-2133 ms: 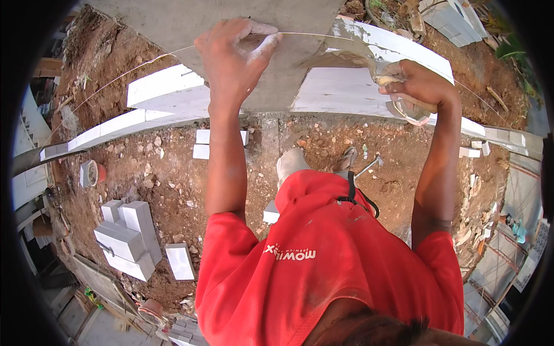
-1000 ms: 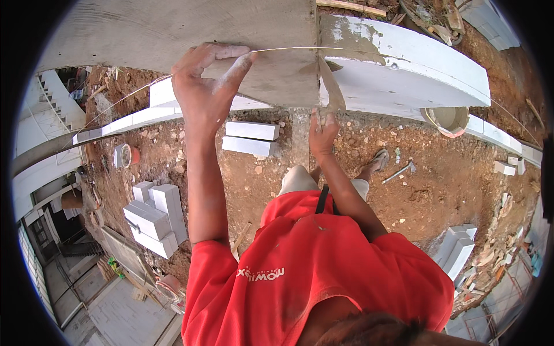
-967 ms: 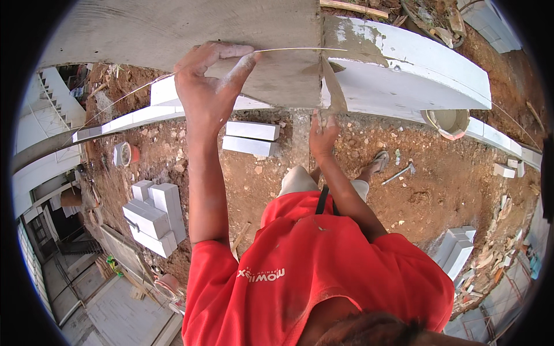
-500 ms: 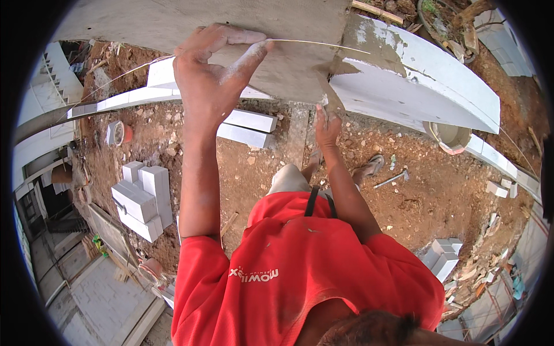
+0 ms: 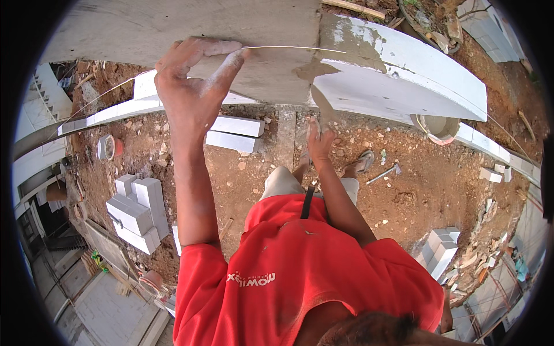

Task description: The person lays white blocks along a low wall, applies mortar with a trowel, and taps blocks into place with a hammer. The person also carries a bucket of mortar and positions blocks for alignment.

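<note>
My left hand (image 5: 199, 92) is closed in a pinch on a thin pale string (image 5: 291, 48), its fingers against the grey concrete surface (image 5: 196, 20). The string runs across mortar (image 5: 355, 46) spread at the end of a white block (image 5: 434, 81). Below that joint, my right hand (image 5: 319, 141) grips a mortar-coated trowel (image 5: 324, 106), whose blade is angled up at the underside of the joint. Part of the trowel's handle is hidden by my fingers. A bucket of grey mortar (image 5: 435, 135) sits just right, partly hidden by the block.
White blocks lie on the rubble-strewn soil (image 5: 438, 193): a pair (image 5: 234, 138), a stack on the left (image 5: 135, 213) and more at lower right (image 5: 438, 251). A hammer-like tool (image 5: 381, 174) lies beside my feet. A low white block row (image 5: 485, 144) crosses behind the bucket.
My right hand has come down and left from beside the bucket to below the joint, trowel in it. My left hand still holds the string, slightly lower and further left. The view shifted.
</note>
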Demonstrator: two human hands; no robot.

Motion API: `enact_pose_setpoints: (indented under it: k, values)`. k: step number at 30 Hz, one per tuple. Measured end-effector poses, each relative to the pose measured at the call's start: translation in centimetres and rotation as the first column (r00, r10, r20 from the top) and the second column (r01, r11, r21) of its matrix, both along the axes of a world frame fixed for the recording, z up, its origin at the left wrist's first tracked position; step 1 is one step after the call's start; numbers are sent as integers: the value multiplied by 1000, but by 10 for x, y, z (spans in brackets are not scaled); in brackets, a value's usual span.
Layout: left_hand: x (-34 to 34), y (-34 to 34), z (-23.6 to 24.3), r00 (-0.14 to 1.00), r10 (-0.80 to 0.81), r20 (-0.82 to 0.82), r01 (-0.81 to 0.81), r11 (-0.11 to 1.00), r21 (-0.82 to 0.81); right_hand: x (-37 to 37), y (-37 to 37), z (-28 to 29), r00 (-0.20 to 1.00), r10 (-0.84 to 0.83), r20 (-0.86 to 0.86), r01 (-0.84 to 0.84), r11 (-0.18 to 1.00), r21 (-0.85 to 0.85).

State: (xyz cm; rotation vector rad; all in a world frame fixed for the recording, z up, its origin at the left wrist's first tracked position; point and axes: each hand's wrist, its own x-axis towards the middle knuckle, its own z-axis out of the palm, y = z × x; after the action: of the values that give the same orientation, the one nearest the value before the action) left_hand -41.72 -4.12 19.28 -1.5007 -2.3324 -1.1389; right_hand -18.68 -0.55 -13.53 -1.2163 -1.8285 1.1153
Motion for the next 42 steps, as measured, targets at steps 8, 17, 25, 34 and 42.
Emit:
enact_pose_setpoints:
  k: [8, 17, 25, 34, 42]
  values:
    - [6, 7, 4, 998, -17, 58, 15, 999, 32, 55, 19, -13, 880, -467, 88, 470, 882, -25]
    - [15, 7, 5, 957, 269, 104, -255, 958, -132, 329, 101, 19, 510, -564, 649, 714, 699, 46]
    - [23, 7, 4, 934, 316, 167, -304, 948, -95, 394, 277, 58, 771, -176, 612, 496, 769, -403]
    - [48, 28, 7, 929, 328, -173, -358, 915, -187, 456, 433, -33, 648, 107, 754, 362, 828, -429]
    - [69, 42, 13, 901, 433, 36, -417, 886, -204, 448, 433, -9, 682, -232, 694, 501, 839, -211]
